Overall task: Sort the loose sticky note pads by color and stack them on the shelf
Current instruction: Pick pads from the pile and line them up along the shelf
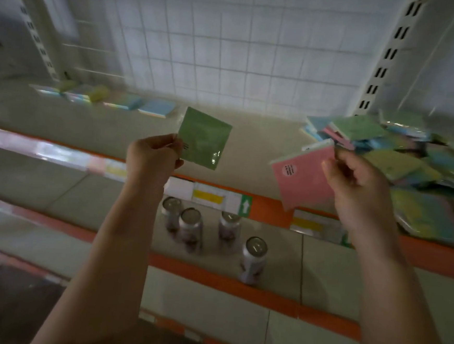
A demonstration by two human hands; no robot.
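Two pads are held above the shelf (251,130): the left hand (154,155) pinches a green pad (204,137), the right hand (355,179) pinches a pink pad (301,177). Sorted pads (123,100) line the back left; a loose heap (401,153) fills the right. Behind stands a white wire grid (230,50). Four cans (210,230) sit one shelf lower.

- Two bare forearms reach up from the lower edge of the view, one on each side.
- No sleeve covers either forearm as far as they show; both are uncovered from the lower edge up to the wrist.
- The left hand (152,156) is bare, with no glove, ring or watch to be seen.
- The right hand (355,182) is likewise bare; its wrist carries no band or bracelet.
- The fingernails are short and plain where they show; motion blur softens finer detail.
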